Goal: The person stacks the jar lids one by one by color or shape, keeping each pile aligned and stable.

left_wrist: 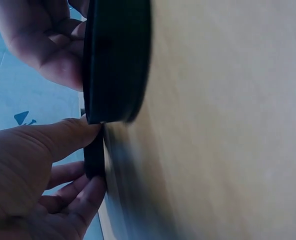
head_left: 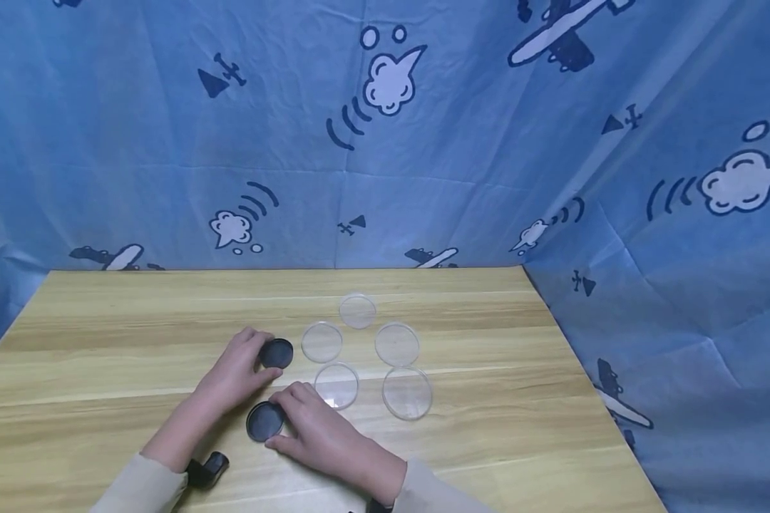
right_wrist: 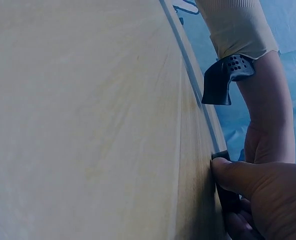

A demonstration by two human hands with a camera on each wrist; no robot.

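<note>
Presumably light, stiff, best rim-held: lower left, left grip (head_left: 239, 370) pinches upper black disc (head_left: 278, 354); right grip (head_left: 316, 426) pinches lower black disc (head_left: 263, 423).

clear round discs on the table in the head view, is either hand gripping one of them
No, the left hand grips the farther black round dish and the right hand grips the nearer black round dish.

L sleeve (head_left: 142, 489) & R sleeve (head_left: 439, 493): both plain beige, fine ribbing higher up the L one. Blk. device (head_left: 208, 470) by L sleeve, bent shape (small dark dots on 1 part, per R-wrist view). 2nd blk. device (head_left: 378, 506) by R sleeve, mostly cut off.
</note>
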